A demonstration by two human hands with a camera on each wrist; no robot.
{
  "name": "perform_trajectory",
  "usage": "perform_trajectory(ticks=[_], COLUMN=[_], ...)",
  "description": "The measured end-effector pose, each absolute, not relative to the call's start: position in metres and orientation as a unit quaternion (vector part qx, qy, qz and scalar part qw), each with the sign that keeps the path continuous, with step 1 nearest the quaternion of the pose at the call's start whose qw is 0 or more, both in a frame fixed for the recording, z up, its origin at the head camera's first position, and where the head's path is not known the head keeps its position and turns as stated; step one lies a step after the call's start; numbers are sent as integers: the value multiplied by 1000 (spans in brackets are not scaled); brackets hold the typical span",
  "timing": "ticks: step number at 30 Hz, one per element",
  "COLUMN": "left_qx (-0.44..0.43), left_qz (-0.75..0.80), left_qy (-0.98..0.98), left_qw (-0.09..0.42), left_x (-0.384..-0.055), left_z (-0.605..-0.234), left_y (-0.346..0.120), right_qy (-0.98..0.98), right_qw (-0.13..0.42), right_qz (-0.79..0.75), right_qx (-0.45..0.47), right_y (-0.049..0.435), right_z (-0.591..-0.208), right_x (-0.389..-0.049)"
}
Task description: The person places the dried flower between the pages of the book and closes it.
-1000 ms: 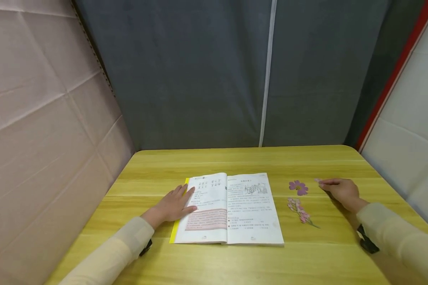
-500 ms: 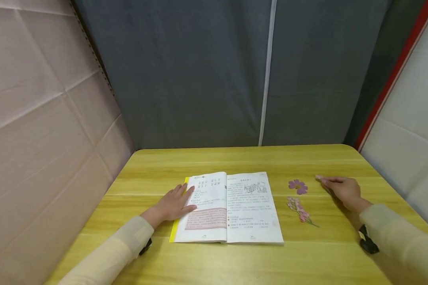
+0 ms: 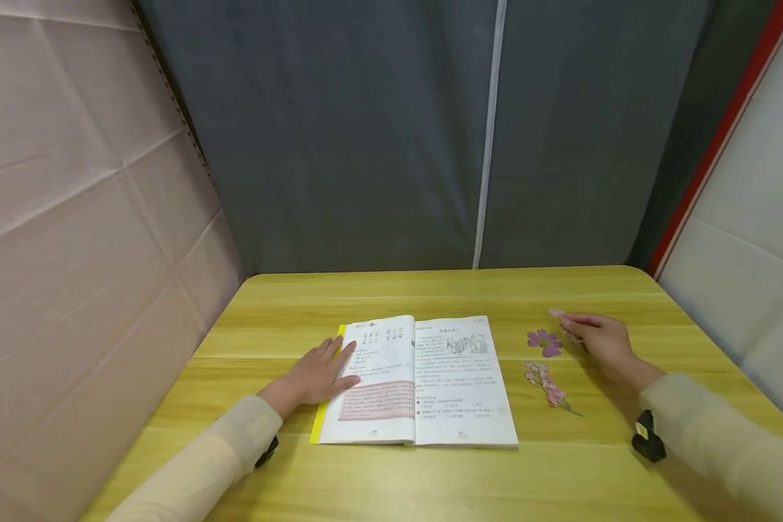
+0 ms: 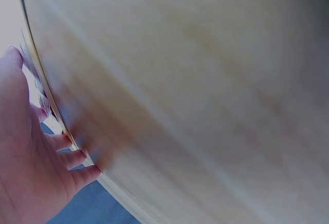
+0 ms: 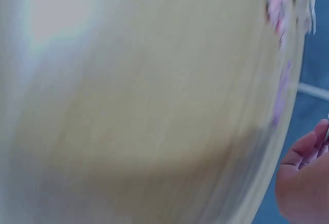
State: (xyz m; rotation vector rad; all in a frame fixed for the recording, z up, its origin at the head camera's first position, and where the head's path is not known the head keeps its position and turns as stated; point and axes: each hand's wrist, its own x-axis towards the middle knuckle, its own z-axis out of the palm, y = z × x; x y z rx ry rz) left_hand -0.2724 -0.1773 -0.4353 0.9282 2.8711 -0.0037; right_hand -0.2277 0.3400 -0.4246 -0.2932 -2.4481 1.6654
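An open book (image 3: 466,391) with printed pages and a yellow cover edge lies on the table in the head view. My left hand (image 3: 316,373) rests on its left page with fingers spread; the left wrist view shows the same hand (image 4: 38,157) at the book's edge. Between thumb and fingertips my right hand (image 3: 607,344) pinches a small pale pink flower (image 3: 555,313), its thin stem trailing under the fingers. Just left of that hand lies a flat purple flower (image 3: 544,343). Below it is a pink flower sprig (image 3: 548,386) with a green stem. The right wrist view shows this hand (image 5: 306,178) at its edge.
The wooden table (image 3: 280,478) has rounded far corners. Behind it hangs a dark grey curtain (image 3: 339,145) with a pale vertical strip. Light fabric walls (image 3: 98,217) stand left and right, and a red band (image 3: 724,145) runs along the right one.
My right hand has lifted the pale pink flower from the table and moved left, now beside the purple flower. The left hand and book have stayed in place.
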Motion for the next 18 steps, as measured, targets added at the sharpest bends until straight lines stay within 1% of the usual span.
perform_trajectory(ticks=[9, 18], left_qx=[304, 305], left_qz=[-5, -4], left_qy=[950, 950], left_qw=[66, 67], left_x=[-273, -272], left_z=[-436, -433], left_y=[-179, -177], right_qy=[-792, -800], right_qw=[7, -25], right_qz=[605, 594], right_qx=[-87, -74], right_y=[291, 238], right_z=[-408, -401], right_x=[-231, -236])
